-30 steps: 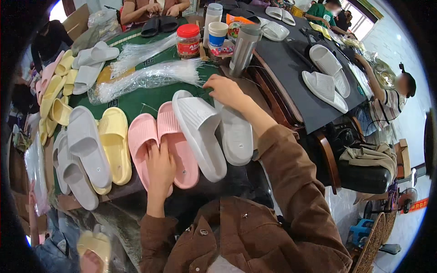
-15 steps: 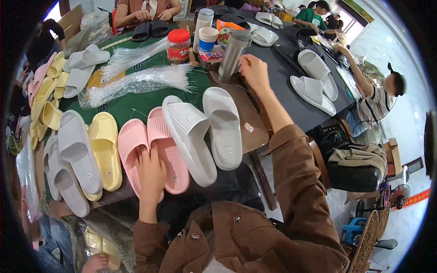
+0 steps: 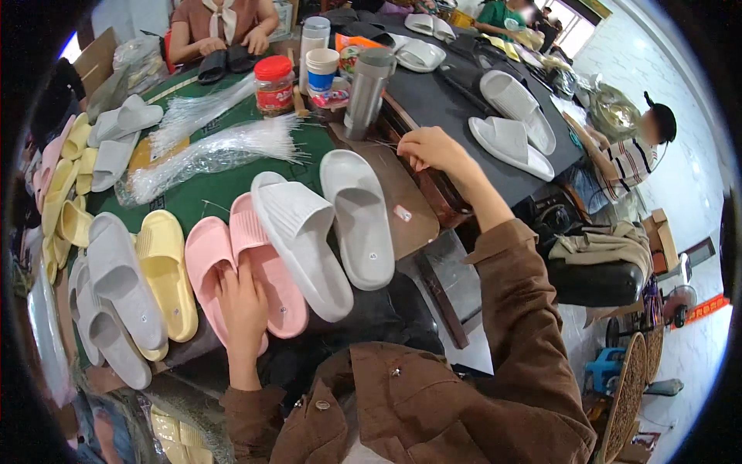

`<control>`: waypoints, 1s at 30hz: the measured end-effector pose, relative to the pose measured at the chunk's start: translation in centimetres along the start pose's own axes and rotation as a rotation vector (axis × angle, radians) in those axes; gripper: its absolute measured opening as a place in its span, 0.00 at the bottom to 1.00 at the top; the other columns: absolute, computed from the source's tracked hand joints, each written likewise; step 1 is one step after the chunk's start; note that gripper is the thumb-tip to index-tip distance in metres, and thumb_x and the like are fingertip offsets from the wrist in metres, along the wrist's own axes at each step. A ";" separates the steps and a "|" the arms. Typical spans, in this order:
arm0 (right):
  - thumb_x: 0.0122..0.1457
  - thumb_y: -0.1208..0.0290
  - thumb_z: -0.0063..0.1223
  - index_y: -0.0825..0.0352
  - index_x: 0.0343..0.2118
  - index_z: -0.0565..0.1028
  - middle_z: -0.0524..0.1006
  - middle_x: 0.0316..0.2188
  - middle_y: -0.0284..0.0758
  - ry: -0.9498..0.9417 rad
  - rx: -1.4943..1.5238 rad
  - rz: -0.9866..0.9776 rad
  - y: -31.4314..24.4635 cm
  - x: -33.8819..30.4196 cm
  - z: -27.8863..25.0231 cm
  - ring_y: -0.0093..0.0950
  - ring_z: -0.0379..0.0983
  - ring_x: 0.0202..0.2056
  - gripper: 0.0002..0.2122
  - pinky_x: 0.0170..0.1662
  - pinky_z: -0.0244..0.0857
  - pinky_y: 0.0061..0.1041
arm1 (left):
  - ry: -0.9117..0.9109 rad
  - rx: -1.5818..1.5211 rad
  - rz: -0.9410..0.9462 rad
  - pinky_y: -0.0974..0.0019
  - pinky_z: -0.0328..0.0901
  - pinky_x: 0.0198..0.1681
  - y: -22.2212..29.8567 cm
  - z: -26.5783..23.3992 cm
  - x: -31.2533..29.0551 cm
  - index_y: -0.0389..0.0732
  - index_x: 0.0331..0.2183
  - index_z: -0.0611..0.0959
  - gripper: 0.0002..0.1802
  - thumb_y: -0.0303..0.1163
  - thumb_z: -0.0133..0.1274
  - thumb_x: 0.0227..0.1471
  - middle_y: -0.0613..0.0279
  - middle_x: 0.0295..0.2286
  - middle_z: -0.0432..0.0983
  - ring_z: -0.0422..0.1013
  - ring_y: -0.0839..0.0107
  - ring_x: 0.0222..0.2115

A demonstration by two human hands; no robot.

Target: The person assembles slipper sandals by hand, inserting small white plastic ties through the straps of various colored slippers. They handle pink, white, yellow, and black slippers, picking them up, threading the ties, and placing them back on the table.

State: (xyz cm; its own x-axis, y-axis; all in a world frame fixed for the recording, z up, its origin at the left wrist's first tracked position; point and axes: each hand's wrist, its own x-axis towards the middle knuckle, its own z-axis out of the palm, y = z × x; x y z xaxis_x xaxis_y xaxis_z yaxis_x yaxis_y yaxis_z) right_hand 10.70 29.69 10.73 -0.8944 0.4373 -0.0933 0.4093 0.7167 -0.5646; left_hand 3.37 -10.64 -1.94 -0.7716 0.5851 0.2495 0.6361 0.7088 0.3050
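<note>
My left hand (image 3: 243,298) reaches into a pair of pink slippers (image 3: 287,290), its fingers closed around their adjoining inner edges near the strap openings. Part of the grip is hidden inside the left slipper. Beside them on the right, a pair of light grey slippers (image 3: 362,228) leans at the table's near edge. My right hand (image 3: 434,151) is raised past the brown board, fingers pinched together, with a few thin clear plastic strands (image 3: 385,142) showing at the fingertips. Bundles of similar strands (image 3: 212,158) lie on the green table covering.
Yellow slippers (image 3: 164,267) and darker grey slippers (image 3: 127,267) line the left edge. A steel tumbler (image 3: 368,93), paper cup (image 3: 321,69) and red-lidded jar (image 3: 274,87) stand beyond. More light slippers (image 3: 514,139) lie on the dark table at right. Other people sit across and at right.
My right hand has drawn back from beside the steel tumbler, toward me and to the right, and its fingers are now pinched. My left hand stays at the pink slippers. The whole view has shifted slightly.
</note>
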 end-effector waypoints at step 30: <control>0.58 0.67 0.47 0.67 0.32 0.80 0.76 0.27 0.31 -0.212 0.102 0.407 20.1 -29.4 -2.2 0.21 0.72 0.29 0.11 0.31 0.68 0.21 | -0.088 -0.070 0.091 0.56 0.50 0.58 -3.1 1.3 1.0 0.38 0.57 0.64 0.25 0.31 0.37 0.59 0.49 0.56 0.59 0.57 0.49 0.54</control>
State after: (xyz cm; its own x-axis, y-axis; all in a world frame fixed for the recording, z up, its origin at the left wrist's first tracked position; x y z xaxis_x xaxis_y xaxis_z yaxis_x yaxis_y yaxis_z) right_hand 45.66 32.40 3.94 -0.6864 0.5432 -0.4835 0.7241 0.4485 -0.5240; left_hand 0.67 -11.74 -3.83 -0.7054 0.6805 0.1982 0.6996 0.6235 0.3490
